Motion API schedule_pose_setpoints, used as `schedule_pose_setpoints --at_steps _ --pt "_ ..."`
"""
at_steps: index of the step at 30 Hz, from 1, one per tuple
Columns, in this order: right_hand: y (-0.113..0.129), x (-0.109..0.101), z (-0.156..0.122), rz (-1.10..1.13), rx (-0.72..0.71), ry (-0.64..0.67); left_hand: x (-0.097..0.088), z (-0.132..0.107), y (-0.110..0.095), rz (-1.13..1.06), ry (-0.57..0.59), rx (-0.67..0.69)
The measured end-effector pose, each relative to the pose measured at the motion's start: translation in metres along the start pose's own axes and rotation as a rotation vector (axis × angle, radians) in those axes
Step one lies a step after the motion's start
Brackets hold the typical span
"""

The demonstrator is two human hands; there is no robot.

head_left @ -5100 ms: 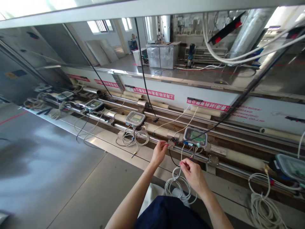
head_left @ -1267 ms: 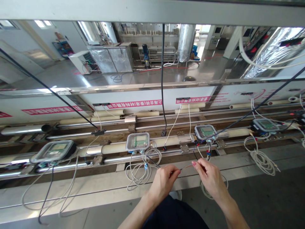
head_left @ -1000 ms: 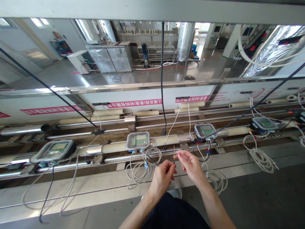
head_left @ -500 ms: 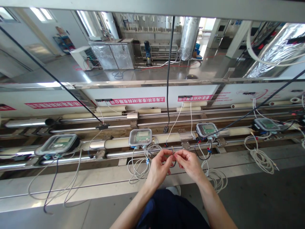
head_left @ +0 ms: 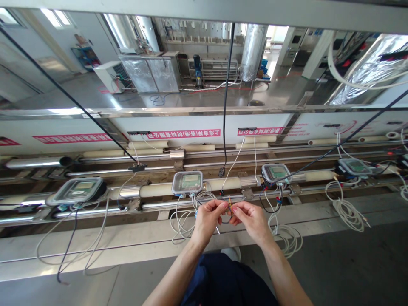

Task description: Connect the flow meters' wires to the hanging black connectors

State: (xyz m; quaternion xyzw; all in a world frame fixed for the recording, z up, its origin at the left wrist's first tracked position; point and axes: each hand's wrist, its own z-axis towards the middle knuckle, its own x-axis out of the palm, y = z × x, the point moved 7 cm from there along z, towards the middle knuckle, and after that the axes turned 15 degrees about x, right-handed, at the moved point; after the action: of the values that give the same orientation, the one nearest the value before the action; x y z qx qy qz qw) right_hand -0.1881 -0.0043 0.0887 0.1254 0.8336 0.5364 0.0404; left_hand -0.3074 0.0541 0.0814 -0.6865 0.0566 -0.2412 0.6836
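Note:
My left hand (head_left: pixel 208 220) and my right hand (head_left: pixel 251 217) meet at the centre, just in front of the metal rail. Both pinch, between thumb and fingertips, the thin wire ends of a dark cable (head_left: pixel 227 222). A yellowish wire (head_left: pixel 230 200) sticks up between the fingertips, and the cable bends in a loop beneath them. A small pale tip (head_left: pixel 218 230) shows below my left fingers; what it belongs to is unclear. Behind my left hand is a clear-lidded meter box (head_left: pixel 187 183) with a coil of white cable (head_left: pixel 179 229). Another meter box (head_left: pixel 276 173) sits behind my right hand.
More meter boxes (head_left: pixel 79 191) stand along the pipe line. Cable coils (head_left: pixel 288 241) hang over the metal ledge (head_left: pixel 140 242). A black hanging cord (head_left: pixel 225 106) ends in a connector (head_left: pixel 222 172) beyond my hands. Slanting black cords cross on both sides.
My fingers have shifted on the wires, with the fingertips slightly further apart. More of the yellowish wire and cable loop shows, and the pale tip now appears under my left hand.

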Motion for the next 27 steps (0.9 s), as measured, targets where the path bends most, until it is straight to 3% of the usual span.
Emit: schedule_pose_setpoints --at_steps 6,11,17,24,27 --pt "0.003 0.003 -0.003 0.058 -0.013 -0.004 0.001 -0.003 0.002 -0.184 -0.071 -0.034" --pt "0.005 0.004 -0.006 0.002 -0.019 -0.008 0.007 -0.008 0.011 -0.369 -0.040 -0.164" --pt "-0.002 0.008 -0.005 -0.124 0.041 0.044 0.005 -0.009 0.008 -0.284 -0.014 -0.161" --pt "0.004 0.011 -0.012 0.061 -0.031 0.129 -0.002 -0.008 0.009 -0.296 -0.068 -0.106" --pt "0.006 0.009 -0.013 0.027 -0.044 0.067 0.001 -0.007 0.004 -0.236 -0.037 -0.040"
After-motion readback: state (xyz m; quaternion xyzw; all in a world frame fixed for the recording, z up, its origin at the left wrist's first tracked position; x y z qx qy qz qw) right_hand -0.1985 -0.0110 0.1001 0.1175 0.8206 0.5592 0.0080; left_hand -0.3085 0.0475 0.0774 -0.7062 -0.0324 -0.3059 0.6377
